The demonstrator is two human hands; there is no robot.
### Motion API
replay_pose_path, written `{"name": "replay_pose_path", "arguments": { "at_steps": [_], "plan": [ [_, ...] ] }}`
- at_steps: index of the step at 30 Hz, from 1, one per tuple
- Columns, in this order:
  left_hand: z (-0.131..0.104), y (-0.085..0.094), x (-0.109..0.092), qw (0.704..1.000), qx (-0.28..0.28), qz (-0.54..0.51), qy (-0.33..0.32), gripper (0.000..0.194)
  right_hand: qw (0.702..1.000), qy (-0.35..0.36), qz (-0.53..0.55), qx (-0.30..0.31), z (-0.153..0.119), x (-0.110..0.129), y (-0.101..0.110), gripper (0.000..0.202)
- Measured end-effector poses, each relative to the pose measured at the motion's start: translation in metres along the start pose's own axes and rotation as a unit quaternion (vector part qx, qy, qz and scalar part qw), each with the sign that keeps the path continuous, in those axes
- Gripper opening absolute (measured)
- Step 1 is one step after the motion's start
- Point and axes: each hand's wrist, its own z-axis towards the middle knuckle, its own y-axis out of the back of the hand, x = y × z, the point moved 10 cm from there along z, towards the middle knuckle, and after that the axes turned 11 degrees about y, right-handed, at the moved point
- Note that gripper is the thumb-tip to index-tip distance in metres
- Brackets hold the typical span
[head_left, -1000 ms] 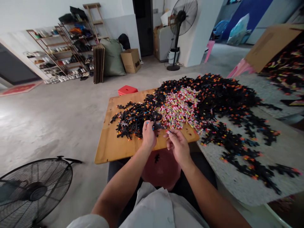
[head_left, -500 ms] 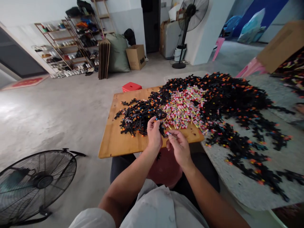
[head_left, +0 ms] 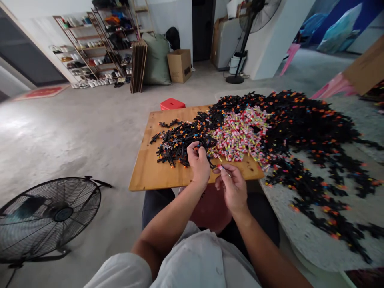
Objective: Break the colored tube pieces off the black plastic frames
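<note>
My left hand [head_left: 199, 162] is closed at the front of the wooden board [head_left: 144, 168], beside a heap of small black toy guns [head_left: 180, 140] with orange and blue tips. Its fingers are pinched round a black toy gun, mostly hidden by the hand. To its right, my right hand [head_left: 233, 186] pinches a small pink-and-white tube [head_left: 221, 167] between thumb and fingertips. Behind the hands lies a pile of similar pink, white and yellow tubes [head_left: 237, 136].
A larger heap of black toy guns [head_left: 312, 120] spreads over the stone-patterned table [head_left: 309, 236] at right. A red stool [head_left: 172, 104] stands behind the board. A black fan [head_left: 63, 214] is at lower left, cardboard box [head_left: 179, 66] at the back.
The camera view has shifted, so the board and heaps appear farther right. Both hands keep their pinched holds, the right still on the tube.
</note>
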Motion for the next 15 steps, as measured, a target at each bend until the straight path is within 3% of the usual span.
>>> {"name": "replay_pose_path", "arguments": {
  "at_steps": [6, 15],
  "plan": [
    [-0.002, -0.003, 0.008, 1.0, 0.016, -0.013, 0.024, 0.022, 0.992, 0.061, -0.108, 0.0, -0.006, 0.014, 0.004, 0.026],
    [-0.007, -0.001, -0.013, 0.998, -0.003, 0.032, -0.051, 0.02, 0.993, 0.066, -0.1, -0.008, -0.008, 0.013, 0.008, 0.026]
  ]
}}
